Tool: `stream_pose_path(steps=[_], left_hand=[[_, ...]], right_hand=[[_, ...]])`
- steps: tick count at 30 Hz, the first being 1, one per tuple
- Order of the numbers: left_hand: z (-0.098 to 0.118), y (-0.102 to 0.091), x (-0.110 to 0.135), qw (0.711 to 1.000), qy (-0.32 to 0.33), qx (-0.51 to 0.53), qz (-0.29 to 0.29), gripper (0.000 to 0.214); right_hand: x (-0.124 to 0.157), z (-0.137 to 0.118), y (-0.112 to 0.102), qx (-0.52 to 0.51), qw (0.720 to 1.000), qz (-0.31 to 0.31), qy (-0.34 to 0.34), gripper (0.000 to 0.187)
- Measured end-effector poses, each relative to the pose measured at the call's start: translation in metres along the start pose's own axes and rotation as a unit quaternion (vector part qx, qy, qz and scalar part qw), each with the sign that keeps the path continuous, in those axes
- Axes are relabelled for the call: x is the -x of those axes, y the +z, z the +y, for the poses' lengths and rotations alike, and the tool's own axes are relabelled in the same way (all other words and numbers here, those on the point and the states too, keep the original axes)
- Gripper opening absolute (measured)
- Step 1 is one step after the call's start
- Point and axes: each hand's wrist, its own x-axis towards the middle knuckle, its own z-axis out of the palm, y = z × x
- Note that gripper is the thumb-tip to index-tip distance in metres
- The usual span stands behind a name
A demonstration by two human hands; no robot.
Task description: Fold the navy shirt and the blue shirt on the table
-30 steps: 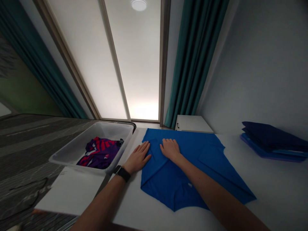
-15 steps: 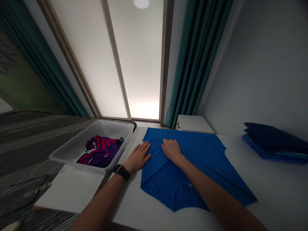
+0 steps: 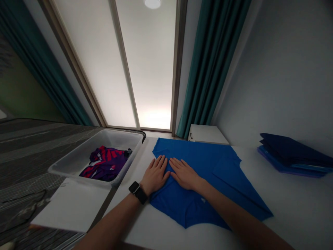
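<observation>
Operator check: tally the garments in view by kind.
Blue T-shirt: 1
Striped garment: 1
Folded navy stack, pieces unclear: 1
Total: 3

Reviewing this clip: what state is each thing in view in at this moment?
Left hand: open, palm flat on the shirt.
Right hand: open, palm flat on the shirt.
Blue T-shirt: lying flat, partly folded, on the white table.
Plastic bin: open, no lid seen.
Purple-and-red striped garment: crumpled in the bin.
Stack of navy and blue clothes: folded, piled on the table.
</observation>
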Motion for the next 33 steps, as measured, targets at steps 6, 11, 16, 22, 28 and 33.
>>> stream_pose_path(steps=[6, 11, 16, 22, 28, 33], left_hand=[[-0.003, 0.001, 0.002, 1.000, -0.014, 0.010, -0.013, 0.062], [-0.019, -0.001, -0.003, 0.999, -0.041, 0.014, 0.002, 0.059], [-0.031, 0.005, -0.003, 0.999, -0.036, 0.019, -0.009, 0.063], [-0.034, 0.002, -0.010, 0.998, -0.052, 0.027, -0.003, 0.059], [-0.040, 0.006, -0.011, 0.998, -0.059, 0.011, -0.016, 0.060], [-0.038, 0.007, -0.011, 0.998, -0.063, 0.013, -0.012, 0.062]], right_hand=[[0.005, 0.005, 0.001, -0.005, 1.000, -0.010, 0.019, 0.063], [0.007, 0.004, 0.002, -0.003, 1.000, -0.004, 0.019, 0.062], [0.006, 0.005, -0.002, -0.023, 0.999, -0.030, 0.024, 0.062], [-0.028, 0.003, -0.012, -0.023, 1.000, 0.010, -0.008, 0.056], [-0.073, 0.001, -0.006, -0.003, 1.000, 0.010, -0.017, 0.056], [-0.080, 0.007, 0.006, 0.002, 1.000, -0.010, 0.002, 0.059]])
